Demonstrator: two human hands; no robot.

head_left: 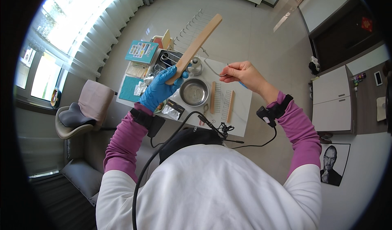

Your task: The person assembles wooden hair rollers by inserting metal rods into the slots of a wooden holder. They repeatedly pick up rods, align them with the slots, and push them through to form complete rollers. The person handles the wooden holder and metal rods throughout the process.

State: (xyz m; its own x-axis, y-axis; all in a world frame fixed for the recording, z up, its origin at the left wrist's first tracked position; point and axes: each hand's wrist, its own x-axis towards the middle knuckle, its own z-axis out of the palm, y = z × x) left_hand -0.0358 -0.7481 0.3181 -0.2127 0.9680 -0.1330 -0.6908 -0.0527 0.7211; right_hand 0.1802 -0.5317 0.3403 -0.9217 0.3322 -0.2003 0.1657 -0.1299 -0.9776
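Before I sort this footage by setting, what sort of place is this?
Probably a home, perhaps a living room: sheer white curtains hang at the left, a rounded beige chair holds a grey cushion, and a black-and-white portrait hangs on the pale wall.

A bowl (194, 92) sits on a table (241, 120), left of 2 racks (230, 106), a chair (96, 97) farther left. A 3rd rack (196, 48) is in the left hand (158, 90).

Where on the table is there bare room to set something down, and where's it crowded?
The white table looks bare along its right strip, between the right wooden toothed piece and the table's right edge. It is crowded on the left, around the blue book and teal mat, and tight between the metal bowl and left wooden toothed piece.
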